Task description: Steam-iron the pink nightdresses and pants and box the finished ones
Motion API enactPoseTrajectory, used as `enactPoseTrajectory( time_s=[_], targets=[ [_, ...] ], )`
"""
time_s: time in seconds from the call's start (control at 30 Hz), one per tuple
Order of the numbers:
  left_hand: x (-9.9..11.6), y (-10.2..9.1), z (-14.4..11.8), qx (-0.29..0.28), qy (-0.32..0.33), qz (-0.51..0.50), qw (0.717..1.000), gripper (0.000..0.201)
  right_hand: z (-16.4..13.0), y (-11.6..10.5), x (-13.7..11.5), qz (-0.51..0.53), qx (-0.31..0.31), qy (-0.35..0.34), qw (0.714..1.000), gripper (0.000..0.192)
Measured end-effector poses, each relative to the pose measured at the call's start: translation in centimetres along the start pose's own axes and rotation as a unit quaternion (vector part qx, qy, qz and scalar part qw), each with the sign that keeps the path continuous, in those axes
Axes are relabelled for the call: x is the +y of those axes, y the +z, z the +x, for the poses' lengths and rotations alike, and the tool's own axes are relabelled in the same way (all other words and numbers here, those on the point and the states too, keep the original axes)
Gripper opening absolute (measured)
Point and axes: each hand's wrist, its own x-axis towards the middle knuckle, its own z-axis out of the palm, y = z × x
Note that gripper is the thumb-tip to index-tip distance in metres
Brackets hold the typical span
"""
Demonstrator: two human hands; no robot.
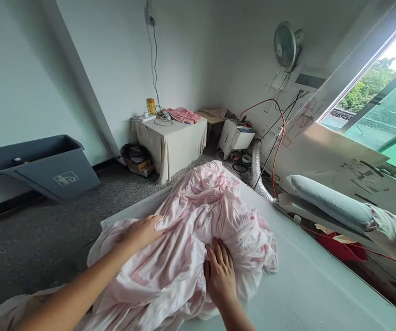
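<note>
You've got soft daylight pouring in from the window (384,96) on the right, blown out there, with wide-angle bending at the edges

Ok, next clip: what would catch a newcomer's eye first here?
The crumpled pink garment heaped on the pale padded table in the middle, with the left hand and right hand both pressed flat on it. Next, the grey bin tilted against the left wall, and the wall fan high up near the bright window on the right.
</note>
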Motion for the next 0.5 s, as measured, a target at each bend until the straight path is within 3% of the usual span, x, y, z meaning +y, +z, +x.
enactPoseTrajectory(
  time_s=[0.07,0.13,0.17,0.23,0.3,0.37,0.43,0.5],
  targets=[
    [-0.7,0.1,-0.7,0.049,0.033,-0.012,0.998,0.044,-1.5,-0.3,1.0,-0.007,-0.018,0.002,1.0,0.052],
    [-0.3,0.3,-1.7,0.128,0.103,-0.047,0.985,0.045,-1.8,-1.2,1.0,0.011,-0.034,0.02,0.999,0.051],
    [0.2,0.6,-2.3,0.14,0.134,-0.069,0.979,0.047,-1.8,-1.8,0.9,0.03,-0.043,0.031,0.998,0.049],
    [1.1,2.0,-3.7,0.095,0.163,-0.096,0.977,0.059,-2.2,-3.0,0.6,0.084,-0.058,0.058,0.993,0.045],
    [1.8,4.0,-5.4,0.027,0.142,-0.086,0.986,0.079,-3.8,-4.1,0.6,0.162,-0.062,0.12,0.977,0.037],
    [1.9,5.9,-7.1,-0.018,0.126,-0.078,0.989,0.092,-6.5,-4.9,0.6,0.273,-0.082,0.235,0.929,0.035],
    [1.8,7.0,-8.2,-0.045,0.121,-0.115,0.985,0.094,-9.3,-5.3,0.3,0.388,-0.142,0.348,0.842,0.051],
    [2.1,7.1,-8.0,-0.05,0.094,-0.185,0.977,0.093,-11.0,-5.5,-0.7,0.467,-0.218,0.397,0.759,0.064]
  ],
)
